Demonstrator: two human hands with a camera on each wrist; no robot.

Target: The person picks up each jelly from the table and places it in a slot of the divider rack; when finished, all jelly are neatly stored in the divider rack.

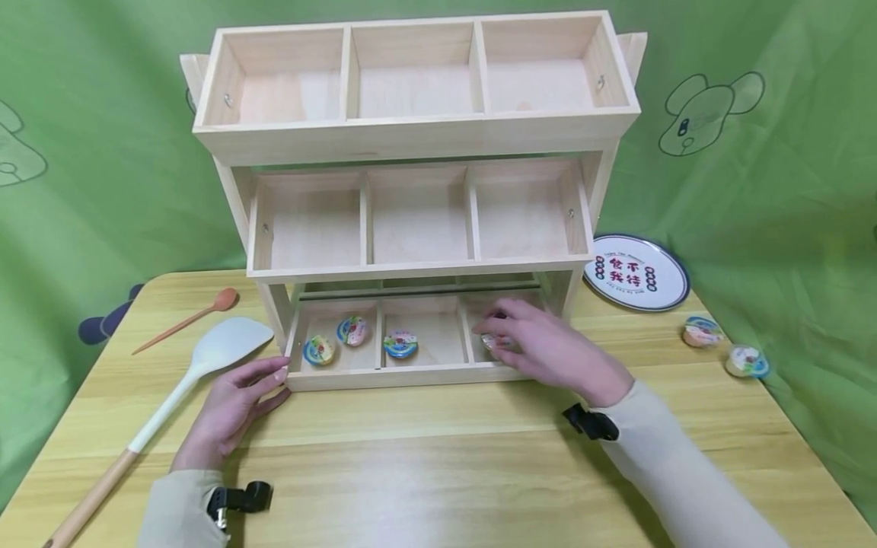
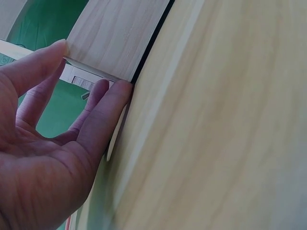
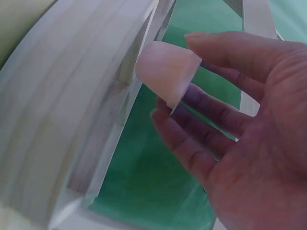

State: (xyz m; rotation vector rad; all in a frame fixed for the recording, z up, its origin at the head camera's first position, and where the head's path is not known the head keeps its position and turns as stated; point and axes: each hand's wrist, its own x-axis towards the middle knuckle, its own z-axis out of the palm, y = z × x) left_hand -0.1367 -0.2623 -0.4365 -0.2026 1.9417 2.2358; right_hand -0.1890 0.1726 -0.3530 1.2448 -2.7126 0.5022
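My right hand point(image 1: 530, 342) is over the right compartment of the bottom tray point(image 1: 411, 377). Between its thumb and fingers it holds a small jelly cup point(image 3: 165, 69), pinkish-orange, its lid side toward the palm; from the head the hand partly covers it. At the tray's front left corner is my left hand point(image 1: 236, 407), fingertips touching the wooden end point(image 2: 117, 38), nothing wrapped in them. Two jelly cups, one yellowish point(image 1: 319, 350) and one pink point(image 1: 352, 331), lie in the left compartment. Another jelly cup point(image 1: 400, 345) sits in the middle one.
Above the bottom tray, the wooden rack has a middle tier point(image 1: 421, 270) and a top tier point(image 1: 418, 137), each with three compartments. A white spatula point(image 1: 222, 346) and a small wooden spoon point(image 1: 222, 299) lie left. Right are a plate point(image 1: 637, 293) and two jelly cups point(image 1: 702, 332).
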